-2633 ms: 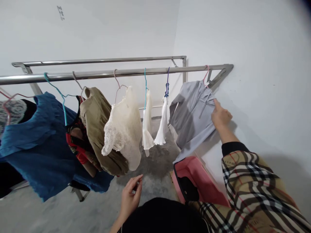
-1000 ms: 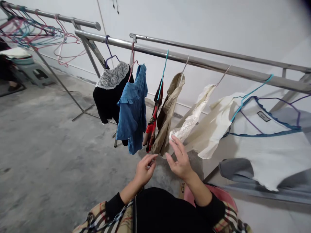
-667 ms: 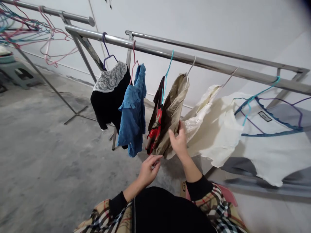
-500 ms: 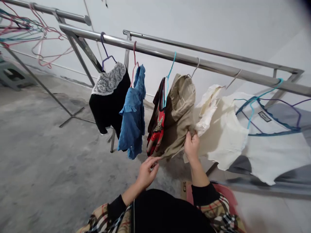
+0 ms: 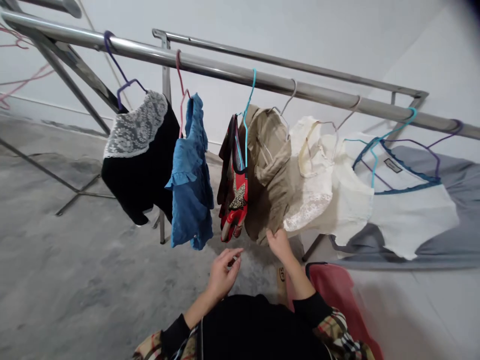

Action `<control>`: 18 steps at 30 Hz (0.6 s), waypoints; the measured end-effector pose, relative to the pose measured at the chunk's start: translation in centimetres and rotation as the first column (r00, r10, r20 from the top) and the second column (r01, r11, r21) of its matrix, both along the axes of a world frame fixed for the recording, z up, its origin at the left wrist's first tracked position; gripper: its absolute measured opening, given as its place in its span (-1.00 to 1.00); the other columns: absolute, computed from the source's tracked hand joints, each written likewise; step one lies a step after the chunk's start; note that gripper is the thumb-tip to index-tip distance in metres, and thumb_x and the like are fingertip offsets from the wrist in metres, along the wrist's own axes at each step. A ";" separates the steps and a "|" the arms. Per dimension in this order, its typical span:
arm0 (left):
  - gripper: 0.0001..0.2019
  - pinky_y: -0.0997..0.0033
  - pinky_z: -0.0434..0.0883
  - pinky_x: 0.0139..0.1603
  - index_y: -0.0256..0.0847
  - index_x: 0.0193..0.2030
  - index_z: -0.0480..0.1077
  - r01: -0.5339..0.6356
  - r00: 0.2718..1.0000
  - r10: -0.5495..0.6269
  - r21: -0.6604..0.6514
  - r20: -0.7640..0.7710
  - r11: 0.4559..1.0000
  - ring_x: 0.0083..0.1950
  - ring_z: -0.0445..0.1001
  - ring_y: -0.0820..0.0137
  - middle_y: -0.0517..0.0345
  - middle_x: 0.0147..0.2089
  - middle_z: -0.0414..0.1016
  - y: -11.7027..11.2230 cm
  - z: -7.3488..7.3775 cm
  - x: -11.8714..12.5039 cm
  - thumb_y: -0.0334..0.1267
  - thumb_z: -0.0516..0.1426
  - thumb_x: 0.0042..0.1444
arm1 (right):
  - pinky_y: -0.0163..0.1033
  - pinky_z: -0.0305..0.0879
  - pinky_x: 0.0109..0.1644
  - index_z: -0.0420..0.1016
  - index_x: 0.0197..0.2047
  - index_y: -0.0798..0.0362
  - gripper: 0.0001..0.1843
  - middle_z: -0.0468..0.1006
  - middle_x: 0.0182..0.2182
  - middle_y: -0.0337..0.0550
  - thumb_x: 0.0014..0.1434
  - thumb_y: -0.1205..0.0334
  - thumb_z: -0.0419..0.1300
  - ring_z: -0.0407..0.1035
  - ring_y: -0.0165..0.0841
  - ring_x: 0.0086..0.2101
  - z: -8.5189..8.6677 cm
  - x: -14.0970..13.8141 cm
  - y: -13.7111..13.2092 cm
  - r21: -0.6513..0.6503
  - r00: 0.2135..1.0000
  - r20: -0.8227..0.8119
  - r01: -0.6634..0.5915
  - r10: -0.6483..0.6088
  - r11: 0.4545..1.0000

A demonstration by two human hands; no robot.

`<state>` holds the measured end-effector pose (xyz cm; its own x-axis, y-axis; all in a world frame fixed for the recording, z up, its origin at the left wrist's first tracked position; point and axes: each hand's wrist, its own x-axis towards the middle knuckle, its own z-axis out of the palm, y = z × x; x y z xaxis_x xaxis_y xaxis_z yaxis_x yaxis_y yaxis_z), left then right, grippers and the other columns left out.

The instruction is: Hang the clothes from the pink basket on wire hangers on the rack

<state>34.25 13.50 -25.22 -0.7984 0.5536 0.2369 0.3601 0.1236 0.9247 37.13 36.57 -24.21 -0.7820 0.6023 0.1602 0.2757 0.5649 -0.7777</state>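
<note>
A khaki garment [image 5: 268,180] hangs from a grey hanger on the metal rail, its front gathered in folds. My right hand [image 5: 279,243] pinches its lower edge between thumb and fingers. Just below the hems, my left hand [image 5: 224,272] is off the cloth, thumb and forefinger apart and nothing between them. Left of the khaki piece is a red and black patterned garment [image 5: 236,200] on a light-blue hanger. A white lace-trimmed top [image 5: 311,195] hangs close on the right, behind my right hand's fingertips.
The metal rail [image 5: 221,70] crosses the view. A blue ruffled top [image 5: 191,190] and a black top with lace collar [image 5: 138,170] hang leftward; white tops [image 5: 412,215] hang rightward. A red plastic container [image 5: 333,290] stands on the floor beside my right arm, near grey fabric [image 5: 465,220].
My left hand has come away from the khaki garment's hem. The right hand has moved lower and leftward on it, and the cloth hangs straighter. The view has shifted right.
</note>
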 end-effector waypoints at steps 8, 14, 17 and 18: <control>-0.75 0.45 0.44 -0.24 -0.16 0.01 0.47 0.027 1.000 -0.027 -0.015 0.005 1.000 -0.27 0.48 0.43 0.08 -0.23 0.50 1.0 -0.1 -0.1 -0.26 0.06 0.25 | -0.10 0.40 0.03 0.29 0.23 0.09 -0.38 0.46 0.11 0.08 0.08 0.18 0.09 0.43 -0.23 0.01 -2.9 3.4 1.1 -0.150 0.992 -0.116 0.032 -0.050 0.988; -0.75 0.47 0.44 -0.26 -0.15 0.00 0.48 0.033 0.999 -0.033 -0.010 -0.030 0.999 -0.29 0.47 0.45 0.10 -0.25 0.50 2.1 0.6 0.2 -0.29 0.07 0.24 | -0.12 0.39 -0.04 0.41 0.07 0.11 -0.51 0.55 -0.14 0.00 0.09 0.12 0.13 0.46 -0.30 -0.19 0.5 3.9 4.0 -0.229 0.902 -0.310 0.236 -0.301 0.944; -0.76 0.48 0.44 -0.28 -0.15 -0.02 0.49 0.022 0.999 -0.023 -0.008 -0.036 1.000 -0.30 0.47 0.45 0.10 -0.26 0.50 2.6 0.9 0.2 -0.29 0.08 0.23 | -0.19 0.39 -0.13 0.45 -0.12 0.10 -0.65 0.51 -0.27 -0.09 0.14 0.03 0.17 0.41 -0.35 -0.28 2.3 4.8 4.5 -0.219 0.800 -0.428 0.359 -0.420 0.907; -0.76 0.49 0.44 -0.29 -0.16 -0.02 0.49 0.019 0.999 -0.020 -0.010 -0.036 1.000 -0.31 0.47 0.45 0.10 -0.26 0.50 2.8 1.0 0.2 -0.29 0.08 0.23 | -0.21 0.38 -0.17 0.43 -0.17 0.09 -0.67 0.49 -0.30 -0.13 0.14 0.00 0.18 0.39 -0.37 -0.32 2.6 5.1 4.7 -0.215 0.762 -0.458 0.404 -0.457 0.889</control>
